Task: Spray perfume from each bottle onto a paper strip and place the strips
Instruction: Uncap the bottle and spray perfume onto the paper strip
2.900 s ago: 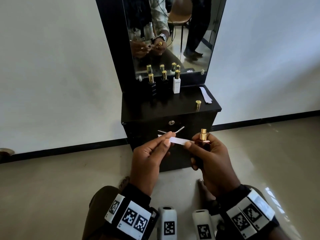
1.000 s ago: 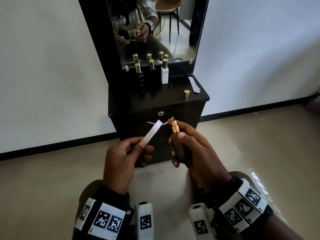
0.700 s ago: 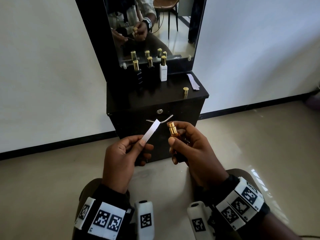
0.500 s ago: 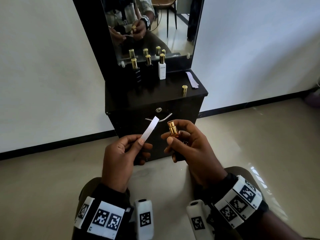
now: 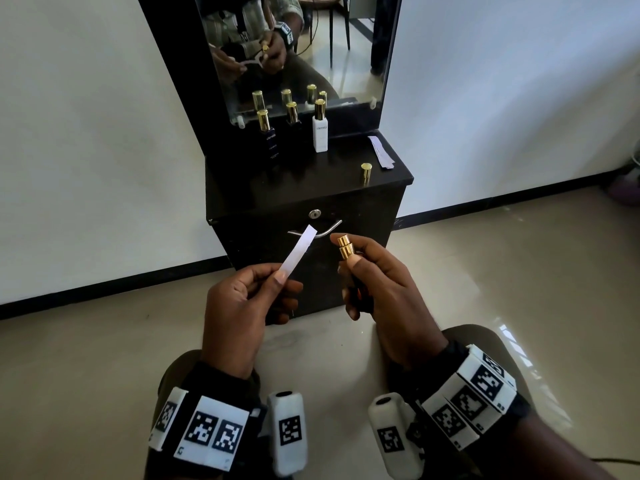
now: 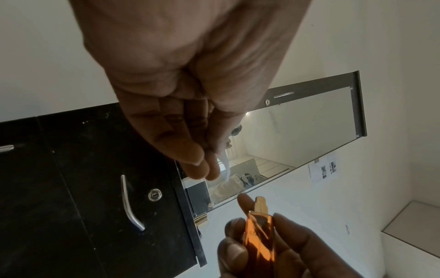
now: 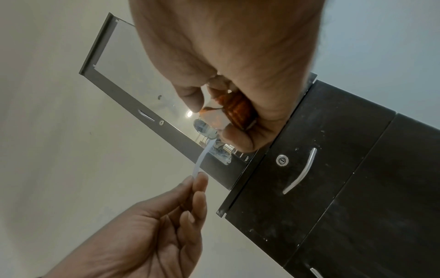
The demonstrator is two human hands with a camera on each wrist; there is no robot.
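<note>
My left hand [image 5: 247,299] pinches the lower end of a white paper strip [image 5: 298,249] between thumb and forefinger, and the strip slants up to the right. My right hand [image 5: 381,282] grips an uncapped amber perfume bottle [image 6: 259,238] with a gold spray nozzle [image 5: 345,246], its forefinger beside the nozzle top. The nozzle stands a short way right of the strip's upper end. In the right wrist view the amber bottle [image 7: 238,109] shows inside the curled fingers, with the strip [image 7: 203,159] below it.
A black vanity cabinet [image 5: 249,188] with a mirror stands ahead. On its top are two dark bottles [image 5: 268,138], a white bottle [image 5: 320,129], a loose gold cap [image 5: 366,172] and a stack of paper strips [image 5: 381,152]. A drawer handle [image 5: 329,230] sits behind the strip.
The strip, earlier held level against the right hand's fingers, now slants upward, apart from the bottle. Both hands sit lower in front of the cabinet, and the forefinger has lifted off the nozzle top.
</note>
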